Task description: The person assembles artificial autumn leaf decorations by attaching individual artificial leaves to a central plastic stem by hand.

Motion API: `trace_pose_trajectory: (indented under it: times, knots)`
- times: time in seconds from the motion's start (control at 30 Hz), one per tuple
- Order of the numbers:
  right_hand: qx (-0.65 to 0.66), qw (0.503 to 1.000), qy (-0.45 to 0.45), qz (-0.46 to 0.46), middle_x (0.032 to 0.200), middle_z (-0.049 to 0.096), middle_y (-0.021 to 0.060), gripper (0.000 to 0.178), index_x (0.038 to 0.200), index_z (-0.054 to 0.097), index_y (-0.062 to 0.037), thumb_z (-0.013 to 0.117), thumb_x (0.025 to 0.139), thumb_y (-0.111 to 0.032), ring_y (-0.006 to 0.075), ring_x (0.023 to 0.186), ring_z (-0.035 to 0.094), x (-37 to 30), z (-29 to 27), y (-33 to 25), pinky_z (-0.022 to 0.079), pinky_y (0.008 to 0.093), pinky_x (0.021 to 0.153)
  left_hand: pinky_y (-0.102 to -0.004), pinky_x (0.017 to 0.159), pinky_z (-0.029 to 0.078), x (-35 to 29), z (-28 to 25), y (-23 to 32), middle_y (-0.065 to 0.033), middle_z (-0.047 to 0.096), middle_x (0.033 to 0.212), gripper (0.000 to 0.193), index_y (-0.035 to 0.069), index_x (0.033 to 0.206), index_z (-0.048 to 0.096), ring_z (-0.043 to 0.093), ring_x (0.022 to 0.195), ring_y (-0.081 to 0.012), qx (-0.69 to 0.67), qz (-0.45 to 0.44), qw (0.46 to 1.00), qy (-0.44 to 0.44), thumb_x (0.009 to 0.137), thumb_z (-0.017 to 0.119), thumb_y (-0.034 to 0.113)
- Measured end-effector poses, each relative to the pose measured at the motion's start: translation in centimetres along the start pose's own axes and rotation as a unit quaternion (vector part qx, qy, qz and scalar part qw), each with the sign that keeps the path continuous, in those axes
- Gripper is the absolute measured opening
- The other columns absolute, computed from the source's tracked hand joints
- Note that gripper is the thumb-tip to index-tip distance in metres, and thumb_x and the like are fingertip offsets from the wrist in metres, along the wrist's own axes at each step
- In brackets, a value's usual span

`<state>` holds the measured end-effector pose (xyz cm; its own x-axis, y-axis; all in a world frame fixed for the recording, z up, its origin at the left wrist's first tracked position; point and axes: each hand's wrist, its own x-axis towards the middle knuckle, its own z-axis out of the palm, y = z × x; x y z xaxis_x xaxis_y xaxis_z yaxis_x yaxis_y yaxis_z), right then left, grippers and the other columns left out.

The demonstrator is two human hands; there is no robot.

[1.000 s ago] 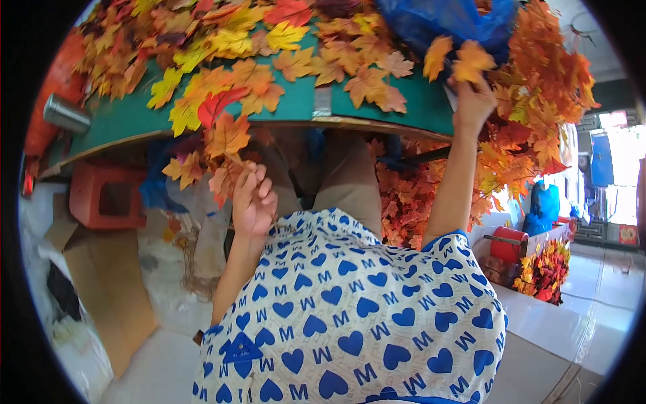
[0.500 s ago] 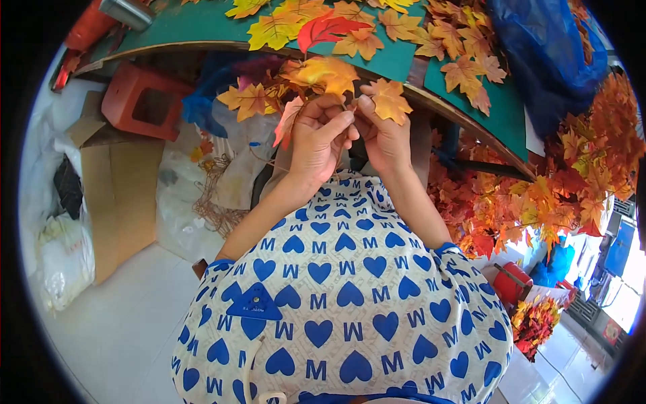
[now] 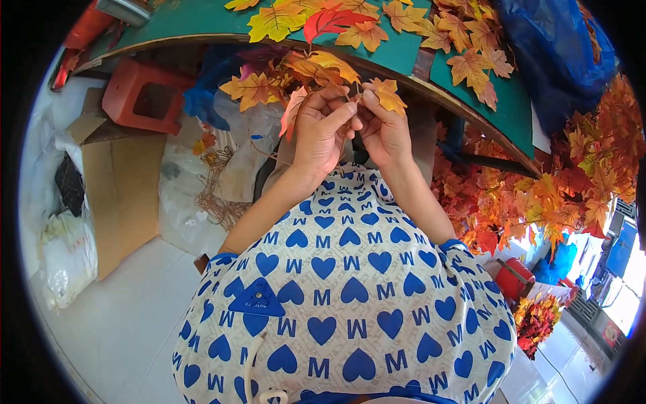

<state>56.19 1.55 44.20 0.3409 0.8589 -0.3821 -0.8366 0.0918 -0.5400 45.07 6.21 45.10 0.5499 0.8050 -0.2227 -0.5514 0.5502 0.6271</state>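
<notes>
In front of my body, just below the table edge, both hands work close together. My left hand (image 3: 321,131) is closed around the thin stem of an artificial maple leaf garland, its thumb pressed toward the fingers. Leaves of the garland (image 3: 250,90) spread past this hand, among them a pink leaf (image 3: 293,112) and a yellow-orange leaf (image 3: 336,64). My right hand (image 3: 385,131) pinches the stem of a single orange-yellow maple leaf (image 3: 389,96) between thumb and fingers, against the garland stem. Where the stems meet is partly hidden by my fingertips.
Loose yellow, orange and red leaves lie on the green table (image 3: 222,27). A blue plastic bag (image 3: 555,60) sits at its right, above hanging leaf garlands (image 3: 511,195). To the left are a red plastic stool (image 3: 145,94) and a cardboard box (image 3: 128,195). A patterned apron (image 3: 350,289) covers my lap.
The leaf at my right hand has tilted and shifted slightly left. My right fingertips have come up and straightened a little at the stem. The yellow-orange garland leaf has turned.
</notes>
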Motion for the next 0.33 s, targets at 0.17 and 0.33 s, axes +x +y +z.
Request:
trace_pose_trajectory:
  times: [0.17, 0.33]
  knots:
    - [-0.027, 0.999, 0.01, -0.024, 0.087, 0.062, 0.008, 0.024, 0.105, 0.056, 0.0007, 0.064, 0.083, -0.006, 0.0153, 0.071, 0.062, -0.2, 0.37, 0.05, 0.053, 0.0249, 0.061, -0.0205, 0.048, 0.042, 0.06, -0.2, -0.16, -0.0025, 0.058, 0.074, 0.019, 0.004, 0.099, 0.055, 0.057, 0.061, -0.0122, -0.003, -0.005, 1.0, 0.009, 0.081, 0.061, 0.0]
    - [-0.115, 0.989, 0.017, -0.089, 0.088, 0.062, 0.0086, 0.026, 0.106, 0.056, 0.0008, 0.065, 0.082, -0.006, 0.0169, 0.066, 0.062, -0.48, 0.68, 0.32, 0.053, 0.0258, 0.058, -0.0229, 0.05, 0.045, 0.27, -0.89, -0.5, -0.0039, 0.06, 0.077, 0.022, 0.004, 0.101, 0.056, 0.06, 0.064, -0.0144, 0.008, 0.016, 1.0, -0.003, 0.081, 0.062, 0.0]
